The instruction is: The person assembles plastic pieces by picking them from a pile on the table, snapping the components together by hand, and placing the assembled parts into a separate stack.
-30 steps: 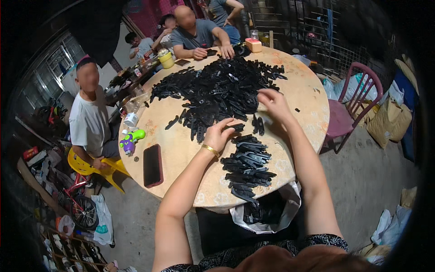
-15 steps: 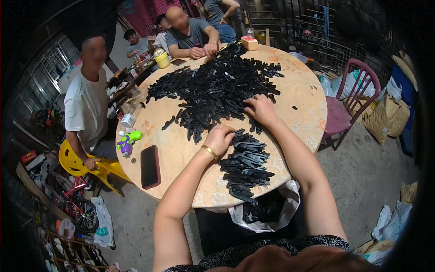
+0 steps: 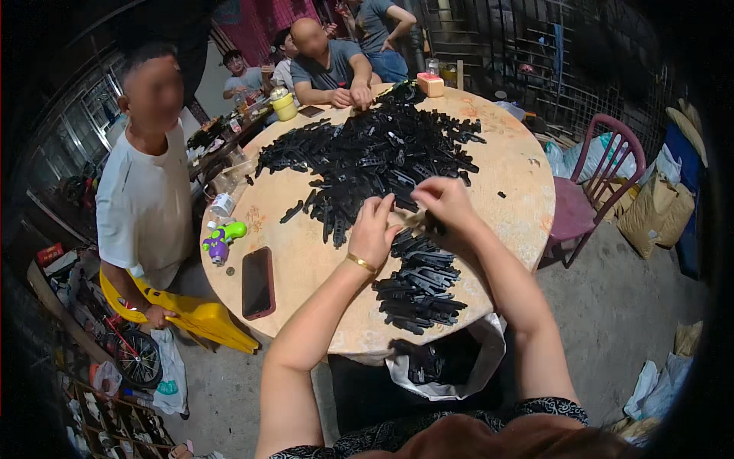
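Note:
A large heap of narrow black plastic pieces [image 3: 367, 157] covers the middle and far part of the round table [image 3: 512, 199]. Closer to me lies a row of similar black pieces [image 3: 419, 287], laid side by side. My left hand [image 3: 372, 236] is at the heap's near edge, fingers curled; what they hold, if anything, is hidden. Beside it, my right hand [image 3: 449, 205] is closed, with a dark piece showing beneath its fingers. Blur hides the space between the two hands. Below the table edge, a white bag [image 3: 489, 348] stands open with black pieces inside.
A phone [image 3: 258, 283] and a purple-green toy [image 3: 222, 241] lie on the table's left. A person in a white shirt [image 3: 145, 199] holds a yellow plastic stool [image 3: 191, 317]. Another person's hands [image 3: 352, 97] are at the heap's far side. A maroon chair [image 3: 581, 206] stands right.
My hands have come closer together, the left rising toward the heap's near edge. The person in white has moved closer, and the yellow stool has shifted and tilted.

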Demonstrator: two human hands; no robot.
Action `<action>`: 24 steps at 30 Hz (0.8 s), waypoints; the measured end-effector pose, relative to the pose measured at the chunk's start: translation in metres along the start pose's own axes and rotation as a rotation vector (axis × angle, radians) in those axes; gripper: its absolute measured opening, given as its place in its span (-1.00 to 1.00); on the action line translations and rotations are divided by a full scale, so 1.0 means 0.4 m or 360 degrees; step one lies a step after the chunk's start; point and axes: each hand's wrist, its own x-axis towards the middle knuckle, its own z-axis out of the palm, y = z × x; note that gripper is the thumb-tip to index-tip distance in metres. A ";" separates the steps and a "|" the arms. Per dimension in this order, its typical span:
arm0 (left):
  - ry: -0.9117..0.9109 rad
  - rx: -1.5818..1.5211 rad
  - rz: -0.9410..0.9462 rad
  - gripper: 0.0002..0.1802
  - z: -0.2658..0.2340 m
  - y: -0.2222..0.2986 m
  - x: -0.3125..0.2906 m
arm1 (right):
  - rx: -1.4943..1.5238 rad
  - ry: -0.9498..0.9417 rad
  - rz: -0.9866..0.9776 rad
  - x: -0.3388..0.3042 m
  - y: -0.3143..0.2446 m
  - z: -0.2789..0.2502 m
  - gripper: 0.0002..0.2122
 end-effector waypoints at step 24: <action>-0.0154 -0.1790 -0.1311 -0.72 -0.023 -0.028 0.007 | -0.1455 0.0257 0.0436 0.039 0.169 -0.079 -0.86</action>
